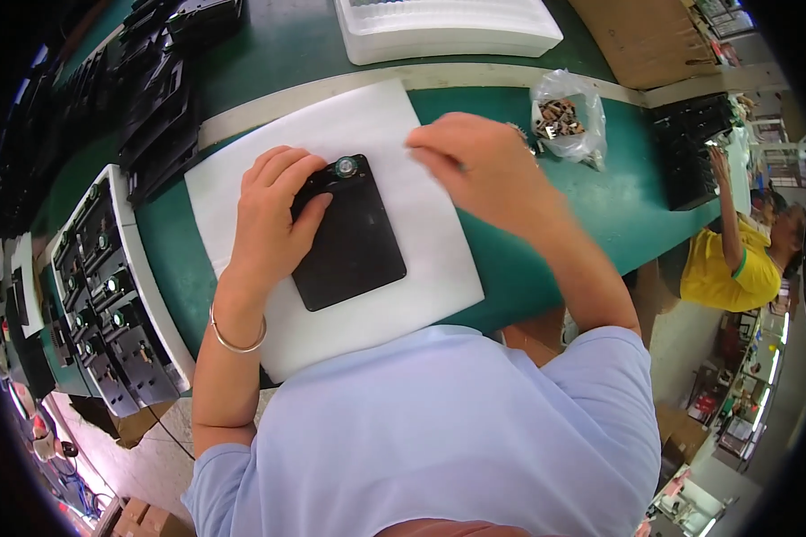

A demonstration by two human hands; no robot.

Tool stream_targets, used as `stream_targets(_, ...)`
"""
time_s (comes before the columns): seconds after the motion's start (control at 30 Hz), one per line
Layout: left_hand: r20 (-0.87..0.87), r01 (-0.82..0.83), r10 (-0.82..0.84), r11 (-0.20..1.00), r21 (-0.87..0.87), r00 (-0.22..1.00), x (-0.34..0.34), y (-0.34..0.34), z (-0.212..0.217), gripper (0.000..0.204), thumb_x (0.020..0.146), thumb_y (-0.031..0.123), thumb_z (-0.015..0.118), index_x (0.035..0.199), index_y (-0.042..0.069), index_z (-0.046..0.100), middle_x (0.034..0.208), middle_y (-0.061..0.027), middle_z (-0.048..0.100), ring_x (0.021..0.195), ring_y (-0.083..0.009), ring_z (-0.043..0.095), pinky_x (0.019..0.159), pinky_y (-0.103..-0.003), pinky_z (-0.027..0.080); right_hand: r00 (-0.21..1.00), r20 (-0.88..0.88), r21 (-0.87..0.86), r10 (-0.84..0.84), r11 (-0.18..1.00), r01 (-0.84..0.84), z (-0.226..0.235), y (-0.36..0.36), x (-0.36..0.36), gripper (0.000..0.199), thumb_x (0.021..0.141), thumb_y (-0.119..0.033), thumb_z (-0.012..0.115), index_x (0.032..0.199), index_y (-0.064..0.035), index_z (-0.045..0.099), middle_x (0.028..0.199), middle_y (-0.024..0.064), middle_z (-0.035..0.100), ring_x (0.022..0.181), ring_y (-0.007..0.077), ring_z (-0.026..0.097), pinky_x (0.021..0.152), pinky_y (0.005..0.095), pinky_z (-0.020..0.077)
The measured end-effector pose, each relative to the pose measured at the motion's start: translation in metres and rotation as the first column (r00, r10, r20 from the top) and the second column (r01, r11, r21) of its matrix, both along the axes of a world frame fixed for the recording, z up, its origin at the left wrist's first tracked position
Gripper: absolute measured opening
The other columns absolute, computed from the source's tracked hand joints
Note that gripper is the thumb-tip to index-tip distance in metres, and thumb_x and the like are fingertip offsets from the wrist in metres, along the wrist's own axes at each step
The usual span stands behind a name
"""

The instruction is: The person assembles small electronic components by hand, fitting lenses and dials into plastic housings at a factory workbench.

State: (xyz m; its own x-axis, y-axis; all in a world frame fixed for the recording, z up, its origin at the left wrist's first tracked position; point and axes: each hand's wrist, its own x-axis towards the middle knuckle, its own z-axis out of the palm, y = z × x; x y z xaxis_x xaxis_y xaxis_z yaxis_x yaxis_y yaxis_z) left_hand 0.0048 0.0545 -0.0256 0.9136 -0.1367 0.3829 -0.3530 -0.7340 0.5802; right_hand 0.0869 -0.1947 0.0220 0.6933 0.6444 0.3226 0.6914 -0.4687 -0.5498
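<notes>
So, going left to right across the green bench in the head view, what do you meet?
Tray of black parts → left hand → black panel → right hand → clear bag of small parts → stack of black parts.

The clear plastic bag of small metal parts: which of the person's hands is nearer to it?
Right. The right hand hovers just left of the bag; the left hand rests on the black panel, farther away.

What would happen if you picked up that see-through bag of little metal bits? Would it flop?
The clear plastic bag is crumpled and slumped on the green table, so it would probably sag and flop. The small metal pieces inside would likely shift and make it heavy for its size. Lying slumped, it seems unlikely to roll.
</notes>
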Motion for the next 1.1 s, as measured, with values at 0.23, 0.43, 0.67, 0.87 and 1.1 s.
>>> stream_targets(0.23,0.009,0.003,-0.003,1.0,0.009,1.0,0.001,-0.001,-0.003,0.033,0.075,0.002,0.074,0.107,0.003,0.065,0.109,-0.0121,0.065,0.113,-0.0344,0.057,0.1,-0.042,0.042,0.887,-0.062,-0.154,-0.457,0.883,0.444,-0.001,-0.11,-0.014,0.018,0.087,-0.013,0.068,0.103,-0.0036,0.071,0.09,0.0143,0.068,0.074,0.0284,0.064,0.07,0.0363,0.0511)
stream_targets(0.43,0.028,0.006,-0.007,1.0,0.007,1.0,0.001,-0.001,-0.004,0.032,0.076,0.003,0.074,0.106,0.003,0.065,0.109,-0.0128,0.065,0.112,-0.0349,0.057,0.099,-0.042,0.042,0.788,-0.184,-0.172,-0.588,0.809,0.563,-0.028,-0.118,-0.029,0.033,0.083,-0.018,0.074,0.113,-0.0028,0.068,0.093,0.0102,0.066,0.065,0.0172,0.057,0.065,0.0314,0.0496)
stream_targets(0.67,0.041,0.008,-0.007,1.0,-0.015,0.999,0.001,-0.003,-0.002,0.03,0.077,0.003,0.073,0.106,0.002,0.065,0.107,-0.0126,0.066,0.107,-0.033,0.059,0.096,-0.041,0.044,0.807,-0.209,-0.116,-0.552,0.834,0.54,-0.04,-0.126,-0.02,0.032,0.083,-0.017,0.074,0.111,-0.0027,0.069,0.09,0.0087,0.065,0.065,0.0159,0.056,0.063,0.0302,0.0496)
stream_targets(0.87,0.068,0.011,-0.012,1.0,0.011,0.998,0.0,-0.001,-0.005,0.029,0.078,0.003,0.072,0.106,0.002,0.065,0.106,-0.0117,0.066,0.105,-0.0325,0.059,0.094,-0.04,0.046,0.837,-0.136,-0.245,-0.531,0.836,0.491,-0.034,-0.13,-0.015,0.028,0.082,-0.009,0.073,0.109,-0.0025,0.069,0.091,0.0042,0.067,0.064,0.0089,0.056,0.058,0.0255,0.0475)
stream_targets(1.1,0.069,0.016,-0.015,1.0,-0.013,0.997,0.002,-0.002,-0.006,0.029,0.079,0.003,0.072,0.107,0.002,0.065,0.107,-0.0116,0.066,0.105,-0.0327,0.059,0.094,-0.041,0.046,0.848,-0.114,-0.143,-0.518,0.853,0.502,-0.039,-0.135,-0.023,0.029,0.081,-0.009,0.073,0.11,-0.0038,0.07,0.091,0.0044,0.067,0.066,0.0098,0.057,0.061,0.0262,0.0485)
